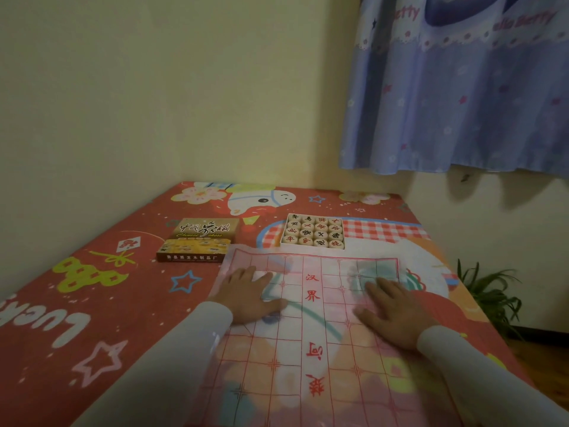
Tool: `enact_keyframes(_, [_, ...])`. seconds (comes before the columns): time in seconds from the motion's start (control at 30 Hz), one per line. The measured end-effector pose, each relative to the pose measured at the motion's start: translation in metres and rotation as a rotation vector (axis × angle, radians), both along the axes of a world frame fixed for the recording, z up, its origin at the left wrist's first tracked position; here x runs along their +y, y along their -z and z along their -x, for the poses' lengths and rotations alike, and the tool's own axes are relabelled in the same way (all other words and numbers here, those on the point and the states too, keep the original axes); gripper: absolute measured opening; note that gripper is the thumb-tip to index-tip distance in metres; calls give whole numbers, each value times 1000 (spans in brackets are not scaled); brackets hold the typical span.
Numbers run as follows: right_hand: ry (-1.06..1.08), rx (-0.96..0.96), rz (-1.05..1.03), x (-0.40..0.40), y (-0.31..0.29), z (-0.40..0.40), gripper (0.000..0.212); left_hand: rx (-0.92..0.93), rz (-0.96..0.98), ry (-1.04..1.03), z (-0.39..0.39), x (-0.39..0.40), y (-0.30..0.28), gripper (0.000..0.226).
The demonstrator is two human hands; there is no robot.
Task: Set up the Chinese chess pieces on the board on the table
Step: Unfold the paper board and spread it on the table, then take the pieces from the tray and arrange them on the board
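Note:
A thin translucent chess board sheet [311,334] with a red grid and red characters lies spread on the table. My left hand [251,295] rests flat on its left half, fingers apart, holding nothing. My right hand [392,312] lies flat on its right half, also spread and empty. Just beyond the sheet's far edge stands a white tray [282,234] packed with several round wooden chess pieces [314,232] marked in red and black.
The box lid [200,240] with Chinese chess print lies left of the tray. A red cartoon-print cloth [92,303] covers the table. A blue curtain [462,87] hangs at the right, and a green plant [489,291] stands beside the table's right edge.

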State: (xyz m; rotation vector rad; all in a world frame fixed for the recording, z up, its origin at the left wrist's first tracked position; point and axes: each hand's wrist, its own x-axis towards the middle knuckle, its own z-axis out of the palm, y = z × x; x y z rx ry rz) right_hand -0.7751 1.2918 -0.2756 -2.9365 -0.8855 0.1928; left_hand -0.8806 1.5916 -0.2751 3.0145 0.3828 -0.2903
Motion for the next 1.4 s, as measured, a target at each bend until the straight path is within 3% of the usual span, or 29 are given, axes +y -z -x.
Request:
enact_keyframes(0.13, [-2, -87, 47, -9, -5, -3, 83, -26, 3, 23, 0, 1, -2, 86])
enact_keyframes(0.33, [41, -208, -48, -14, -3, -12, 71, -100, -46, 40, -1, 1, -2, 75])
enact_keyframes(0.6, [42, -159, -103, -8, 1, -16, 81, -151, 3, -24, -3, 8, -3, 70])
enact_keyframes(0.9, [45, -107, -23, -10, 0, -32, 95, -187, 10, -82, -9, 28, 3, 54])
enact_keyframes(1.17, [76, -243, -150, -6, -7, -49, 56, -372, -64, -90, -31, 29, -8, 38])
enact_keyframes(1.4, [42, -116, -307, 33, -21, -79, 39, -398, 31, -46, -77, 7, -36, 39])
